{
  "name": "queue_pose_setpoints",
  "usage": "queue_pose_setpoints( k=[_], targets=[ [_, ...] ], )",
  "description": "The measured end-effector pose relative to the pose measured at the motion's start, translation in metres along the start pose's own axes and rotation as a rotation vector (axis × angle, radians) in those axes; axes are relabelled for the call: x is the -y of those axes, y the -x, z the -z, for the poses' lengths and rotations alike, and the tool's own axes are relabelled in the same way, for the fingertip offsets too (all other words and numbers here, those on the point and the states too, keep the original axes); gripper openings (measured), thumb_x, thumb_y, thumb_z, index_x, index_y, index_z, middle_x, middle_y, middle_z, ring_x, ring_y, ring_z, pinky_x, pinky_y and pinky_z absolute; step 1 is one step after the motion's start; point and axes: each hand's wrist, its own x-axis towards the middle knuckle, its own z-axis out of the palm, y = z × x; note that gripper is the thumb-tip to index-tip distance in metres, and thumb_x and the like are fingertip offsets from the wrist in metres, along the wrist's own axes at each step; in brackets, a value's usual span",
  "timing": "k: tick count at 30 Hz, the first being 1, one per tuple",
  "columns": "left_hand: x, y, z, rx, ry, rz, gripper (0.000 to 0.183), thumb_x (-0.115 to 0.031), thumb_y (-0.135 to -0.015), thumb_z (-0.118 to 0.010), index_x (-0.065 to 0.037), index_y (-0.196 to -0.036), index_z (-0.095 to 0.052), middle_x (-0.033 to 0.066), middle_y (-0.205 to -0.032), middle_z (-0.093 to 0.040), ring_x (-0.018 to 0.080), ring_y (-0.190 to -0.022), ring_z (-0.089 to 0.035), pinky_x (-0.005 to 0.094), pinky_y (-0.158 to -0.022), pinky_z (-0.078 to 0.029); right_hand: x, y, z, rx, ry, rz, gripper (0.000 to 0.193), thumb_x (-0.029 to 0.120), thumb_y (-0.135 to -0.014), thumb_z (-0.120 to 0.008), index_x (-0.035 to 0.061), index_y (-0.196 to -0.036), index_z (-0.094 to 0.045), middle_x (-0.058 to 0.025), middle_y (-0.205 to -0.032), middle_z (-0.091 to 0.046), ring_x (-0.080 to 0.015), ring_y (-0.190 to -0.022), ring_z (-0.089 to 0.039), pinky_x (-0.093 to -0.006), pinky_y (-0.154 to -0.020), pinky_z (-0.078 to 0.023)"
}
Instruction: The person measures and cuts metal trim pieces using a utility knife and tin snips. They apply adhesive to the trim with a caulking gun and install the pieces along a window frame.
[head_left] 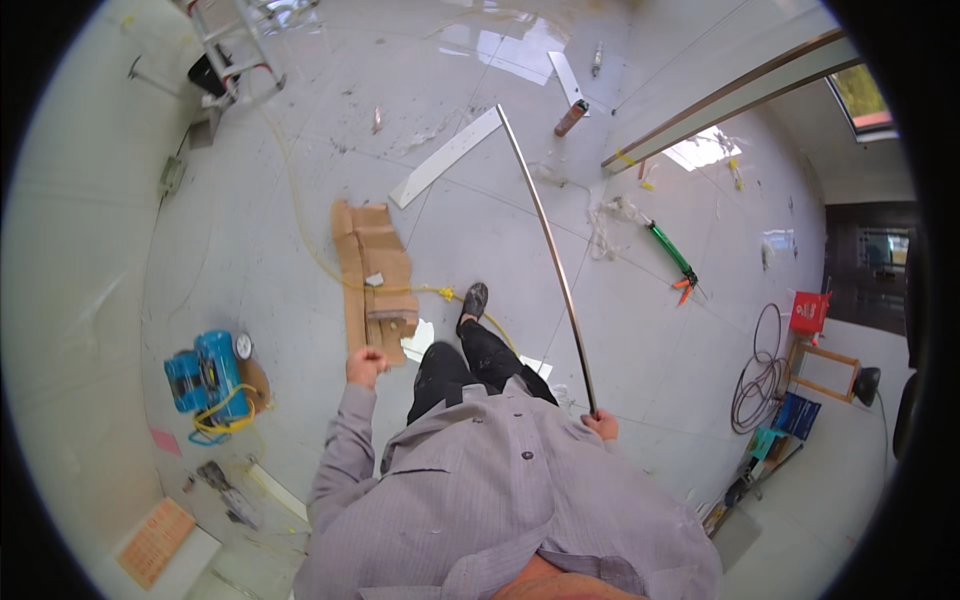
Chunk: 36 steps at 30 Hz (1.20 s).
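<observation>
My right hand (602,425) is closed round the near end of a long, thin metal strip (548,245). The strip slants forward and left, its far end showing beside a flat white board (445,158) on the floor. Out in front of my body on the left, my left hand (368,366) has its fingers curled in; whatever they may hold is too small to make out. Just beyond that hand a creased piece of brown cardboard (378,250) lies on the floor, with a torn white scrap (418,342) beside it.
A yellow hose (310,235) crosses the floor past my foot to a blue air compressor (222,372) at left. A green caulking gun (668,248) and a canister (571,118) lie to the right. A stepladder (235,45) stands far left; a coiled hose (757,385) rests at right.
</observation>
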Motion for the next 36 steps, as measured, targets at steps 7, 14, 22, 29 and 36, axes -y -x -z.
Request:
queue_pose_setpoints(
  k=[7, 14, 22, 29, 36],
  targets=[
    [-0.006, -0.063, -0.025, -0.091, -0.211, 0.143, 0.016, 0.01, -0.073, -0.074, -0.002, -0.08, -0.066, 0.009, -0.077, -0.071, 0.02, -0.071, -0.069, 0.0379, -0.068, -0.06, 0.18, -0.118, 0.101, -0.126, -0.112, 0.03, 0.034, 0.031, -0.077, -0.076, 0.0014, -0.074, -0.06, -0.017, -0.067, -0.063, -0.0304, -0.064, -0.06, -0.045, -0.064, -0.049],
    [-0.085, -0.237, -0.056, 0.001, -0.555, 0.192, 0.013, -0.007, -0.076, -0.083, -0.003, -0.086, -0.075, 0.0098, -0.082, -0.075, 0.0175, -0.08, -0.071, 0.0346, -0.079, -0.059, 0.335, -0.27, 0.16, -0.158, -0.175, 0.067, 0.032, 0.03, -0.076, -0.077, 0.0014, -0.079, -0.064, -0.02, -0.072, -0.066, -0.0354, -0.069, -0.063, -0.0466, -0.067, -0.051],
    [-0.37, -0.394, -0.112, -0.21, -0.379, -0.054, 0.036, -0.011, -0.079, -0.082, 0.003, -0.112, -0.073, 0.0127, -0.097, -0.075, 0.0201, -0.089, -0.071, 0.0352, -0.084, -0.059, 0.524, -0.42, 0.23, -0.256, -0.197, 0.158, 0.03, 0.029, -0.076, -0.076, 0.0013, -0.082, -0.067, -0.0212, -0.077, -0.068, -0.0394, -0.073, -0.066, -0.0471, -0.07, -0.052],
    [-0.545, -0.541, -0.169, -0.188, -0.324, -0.175, 0.041, -0.011, -0.081, -0.081, 0.006, -0.117, -0.07, 0.0131, -0.101, -0.075, 0.0204, -0.09, -0.07, 0.0327, -0.082, -0.058, 0.713, -0.543, 0.29, -0.243, -0.276, 0.284, 0.027, 0.027, -0.081, -0.071, 0.0031, -0.094, -0.067, -0.0173, -0.077, -0.066, -0.0364, -0.074, -0.066, -0.0472, -0.07, -0.052],
    [-0.61, -0.65, -0.257, 0.123, -0.76, 0.199, 0.04, -0.016, -0.079, -0.083, 0.002, -0.113, -0.074, 0.0121, -0.103, -0.076, 0.0204, -0.089, -0.071, 0.0337, -0.081, -0.058, 0.911, -0.667, 0.377, -0.221, -0.338, 0.346, 0.027, 0.023, -0.089, -0.064, 0.0054, -0.109, -0.062, -0.0225, -0.082, -0.066, -0.0446, -0.082, -0.066, -0.0517, -0.07, -0.05]
  ],
)
